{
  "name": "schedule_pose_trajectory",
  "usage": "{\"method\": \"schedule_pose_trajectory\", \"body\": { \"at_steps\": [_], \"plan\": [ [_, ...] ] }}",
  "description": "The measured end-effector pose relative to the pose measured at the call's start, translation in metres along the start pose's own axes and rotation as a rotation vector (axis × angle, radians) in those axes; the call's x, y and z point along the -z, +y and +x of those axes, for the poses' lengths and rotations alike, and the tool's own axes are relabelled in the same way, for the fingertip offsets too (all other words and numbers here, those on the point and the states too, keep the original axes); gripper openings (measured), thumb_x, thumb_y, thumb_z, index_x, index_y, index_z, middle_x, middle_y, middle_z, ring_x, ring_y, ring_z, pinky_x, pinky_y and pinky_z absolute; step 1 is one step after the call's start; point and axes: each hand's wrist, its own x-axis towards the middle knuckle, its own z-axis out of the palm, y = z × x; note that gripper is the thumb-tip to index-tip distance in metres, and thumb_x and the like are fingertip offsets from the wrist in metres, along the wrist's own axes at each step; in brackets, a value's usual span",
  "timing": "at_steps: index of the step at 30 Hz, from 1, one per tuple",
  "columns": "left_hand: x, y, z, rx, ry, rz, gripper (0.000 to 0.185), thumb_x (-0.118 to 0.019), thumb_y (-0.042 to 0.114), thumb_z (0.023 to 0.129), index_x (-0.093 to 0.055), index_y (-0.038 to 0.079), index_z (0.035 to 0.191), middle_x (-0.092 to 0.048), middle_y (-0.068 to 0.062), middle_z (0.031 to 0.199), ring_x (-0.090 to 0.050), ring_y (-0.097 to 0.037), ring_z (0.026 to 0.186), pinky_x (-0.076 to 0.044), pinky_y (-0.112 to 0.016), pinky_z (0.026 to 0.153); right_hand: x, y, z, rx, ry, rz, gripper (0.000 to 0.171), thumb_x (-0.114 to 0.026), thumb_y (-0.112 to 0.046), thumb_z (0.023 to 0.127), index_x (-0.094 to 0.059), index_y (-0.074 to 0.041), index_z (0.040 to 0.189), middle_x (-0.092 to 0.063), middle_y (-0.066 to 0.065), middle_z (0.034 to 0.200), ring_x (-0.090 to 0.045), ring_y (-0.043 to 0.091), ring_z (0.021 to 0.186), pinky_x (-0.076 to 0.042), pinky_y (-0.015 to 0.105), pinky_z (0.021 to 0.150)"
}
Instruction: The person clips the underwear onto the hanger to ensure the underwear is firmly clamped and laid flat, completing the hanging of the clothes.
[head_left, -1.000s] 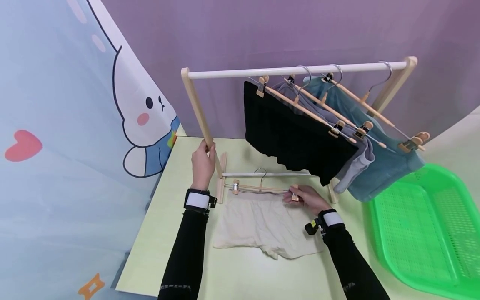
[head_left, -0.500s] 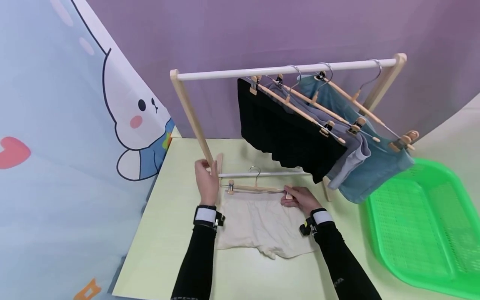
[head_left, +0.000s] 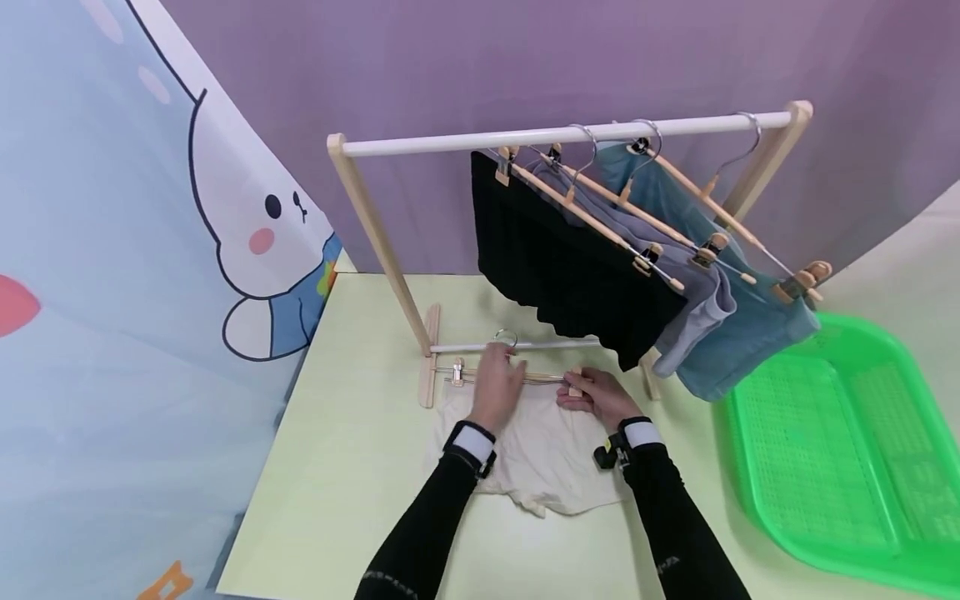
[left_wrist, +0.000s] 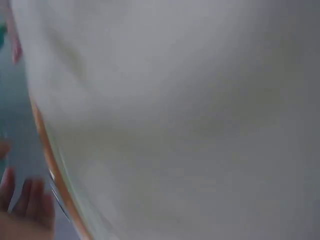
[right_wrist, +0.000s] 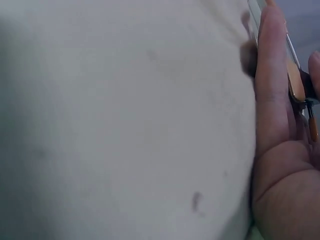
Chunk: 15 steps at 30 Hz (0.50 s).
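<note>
Flat on the table [head_left: 360,467], the clip hanger [head_left: 517,377] runs left to right along the waistband of the cream shorts [head_left: 528,454]. Right hand [head_left: 596,398] pinches its right-end clip; left hand [head_left: 497,385] rests at its middle by the hook, finger state unclear.

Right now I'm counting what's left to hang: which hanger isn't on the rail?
The wooden clip hanger lying on the table, clipped to the cream shorts; both hands are at it. The other three hang from the rail.
</note>
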Motion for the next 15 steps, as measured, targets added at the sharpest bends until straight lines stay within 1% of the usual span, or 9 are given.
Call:
{"method": "schedule_pose_trajectory", "body": {
  "at_steps": [1,3,5,7,9,10,12,13,15],
  "plan": [
    [-0.006,0.007,0.004,-0.033,-0.078,-0.004,0.035,-0.061,0.028,0.099,-0.055,0.005,0.126,-0.056,-0.009,0.121,-0.057,-0.021,0.107,-0.052,-0.033,0.088,0.001,-0.001,-0.001,0.018,-0.009,0.001,0.031,-0.06,-0.019,0.101,-0.048,0.004,0.118,-0.067,0.013,0.103,-0.074,0.021,0.091,-0.057,0.034,0.088],
    [-0.016,0.02,0.013,-0.083,-0.212,0.005,0.041,-0.058,0.033,0.101,-0.055,0.006,0.131,-0.056,-0.009,0.127,-0.057,-0.021,0.114,-0.05,-0.034,0.095,0.001,-0.002,-0.002,0.045,-0.016,-0.001,0.032,-0.06,-0.015,0.1,-0.047,0.004,0.123,-0.067,0.015,0.109,-0.073,0.021,0.091,-0.057,0.033,0.088],
    [-0.022,0.032,0.022,-0.132,-0.313,0.021,0.047,-0.056,0.037,0.102,-0.055,0.003,0.134,-0.056,-0.011,0.131,-0.056,-0.023,0.12,-0.047,-0.034,0.101,0.0,-0.002,-0.004,0.084,-0.02,-0.037,0.038,-0.059,-0.011,0.101,-0.044,0.005,0.132,-0.067,0.018,0.112,-0.073,0.019,0.091,-0.057,0.032,0.086],
    [-0.027,0.04,0.031,-0.201,-0.398,0.028,0.044,-0.056,0.037,0.102,-0.06,0.001,0.126,-0.061,-0.014,0.121,-0.059,-0.023,0.111,-0.049,-0.033,0.095,-0.003,-0.004,-0.006,0.129,-0.003,-0.118,0.042,-0.056,-0.007,0.101,-0.042,0.005,0.138,-0.068,0.018,0.111,-0.073,0.017,0.087,-0.059,0.03,0.082],
    [-0.03,0.048,0.037,-0.251,-0.477,0.012,0.037,-0.055,0.035,0.102,-0.065,0.0,0.112,-0.065,-0.013,0.107,-0.062,-0.023,0.098,-0.05,-0.031,0.086,-0.006,-0.007,-0.008,0.169,0.04,-0.2,0.043,-0.056,-0.005,0.1,-0.044,0.005,0.14,-0.069,0.019,0.105,-0.073,0.015,0.08,-0.059,0.028,0.075],
    [-0.032,0.05,0.039,-0.271,-0.507,-0.001,0.034,-0.056,0.034,0.102,-0.066,0.001,0.104,-0.065,-0.012,0.099,-0.061,-0.022,0.091,-0.049,-0.03,0.081,-0.007,-0.008,-0.008,0.194,0.061,-0.252,0.042,-0.056,-0.004,0.1,-0.045,0.006,0.139,-0.07,0.02,0.101,-0.072,0.015,0.077,-0.059,0.027,0.071],
    [-0.036,0.053,0.042,-0.301,-0.55,-0.015,0.03,-0.056,0.03,0.103,-0.065,0.004,0.091,-0.063,-0.008,0.085,-0.058,-0.018,0.077,-0.047,-0.026,0.071,-0.009,-0.01,-0.01,0.224,0.122,-0.354,0.038,-0.06,-0.004,0.097,-0.052,0.005,0.133,-0.07,0.022,0.093,-0.068,0.015,0.069,-0.057,0.026,0.063],
    [-0.037,0.053,0.043,-0.303,-0.558,-0.016,0.028,-0.056,0.029,0.102,-0.066,0.005,0.09,-0.064,-0.005,0.084,-0.058,-0.014,0.076,-0.046,-0.023,0.071,-0.009,-0.01,-0.011,0.243,0.15,-0.414,0.036,-0.063,-0.006,0.096,-0.055,0.004,0.13,-0.07,0.022,0.092,-0.067,0.016,0.07,-0.055,0.026,0.061],
    [-0.041,0.054,0.043,-0.286,-0.564,-0.007,0.026,-0.057,0.029,0.102,-0.07,0.009,0.091,-0.066,0.0,0.085,-0.058,-0.008,0.077,-0.046,-0.019,0.072,-0.008,-0.01,-0.013,0.288,0.199,-0.549,0.036,-0.068,-0.01,0.093,-0.058,0.005,0.125,-0.069,0.025,0.097,-0.068,0.022,0.075,-0.054,0.028,0.064]
  ]
}}
